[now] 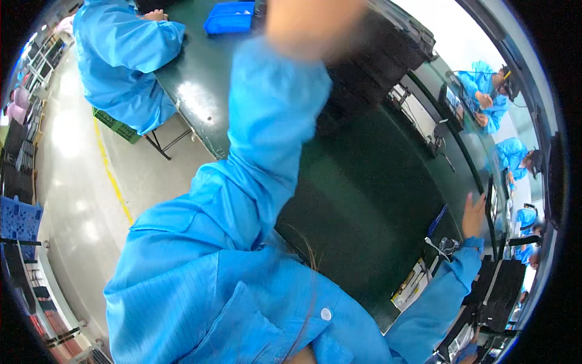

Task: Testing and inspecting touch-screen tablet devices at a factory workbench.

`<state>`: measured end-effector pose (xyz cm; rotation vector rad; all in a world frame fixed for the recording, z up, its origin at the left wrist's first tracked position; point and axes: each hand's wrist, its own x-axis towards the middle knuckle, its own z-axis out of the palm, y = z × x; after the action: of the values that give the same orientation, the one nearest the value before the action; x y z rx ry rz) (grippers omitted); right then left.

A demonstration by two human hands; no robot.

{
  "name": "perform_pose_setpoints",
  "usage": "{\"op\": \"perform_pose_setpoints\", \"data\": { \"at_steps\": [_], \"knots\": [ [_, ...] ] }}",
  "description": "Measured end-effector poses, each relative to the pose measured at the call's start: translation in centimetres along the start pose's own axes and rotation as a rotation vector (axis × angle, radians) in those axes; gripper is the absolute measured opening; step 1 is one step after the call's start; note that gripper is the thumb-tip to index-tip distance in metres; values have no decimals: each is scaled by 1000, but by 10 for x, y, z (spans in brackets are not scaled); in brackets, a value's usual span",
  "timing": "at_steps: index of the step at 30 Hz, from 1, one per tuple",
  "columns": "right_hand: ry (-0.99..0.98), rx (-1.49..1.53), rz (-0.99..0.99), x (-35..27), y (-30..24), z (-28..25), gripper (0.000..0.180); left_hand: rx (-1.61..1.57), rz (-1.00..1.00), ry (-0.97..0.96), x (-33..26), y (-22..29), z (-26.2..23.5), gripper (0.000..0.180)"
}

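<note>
My left hand (315, 24) is raised at the top of the view, smeared by motion, with its fingers cut off by the edge. Just beside and behind it lies a stack of black trays (376, 70) on the dark green table (364, 176). Over at the right, my right hand (473, 215) has its fingers stretched out and holds nothing that I can see. It is close to a dark upright edge (492, 212); contact is unclear. A blue pen (436, 219) and a small clear and metal object (447, 245) lie near that wrist.
An open box of small items (414, 285) sits by my right forearm. At the far left of the table, a person in a blue smock (124, 60) sits near a blue tray (229, 18). Other black trays (500, 285) stand at the right. People work across the table.
</note>
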<state>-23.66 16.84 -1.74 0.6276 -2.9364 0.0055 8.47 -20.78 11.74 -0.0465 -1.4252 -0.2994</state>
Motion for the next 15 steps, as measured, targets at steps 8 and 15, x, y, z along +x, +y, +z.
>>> {"op": "perform_pose_setpoints", "data": {
  "at_steps": [8, 15],
  "knots": [
    [-152, 1369, -309, 11, -255, -93, 61, 576, -134, 137, -12, -132, -16, 41],
    [-400, 1963, -361, -10, -334, -119, 25, 477, -300, -192, -11, -149, -31, 36]
  ]
}}
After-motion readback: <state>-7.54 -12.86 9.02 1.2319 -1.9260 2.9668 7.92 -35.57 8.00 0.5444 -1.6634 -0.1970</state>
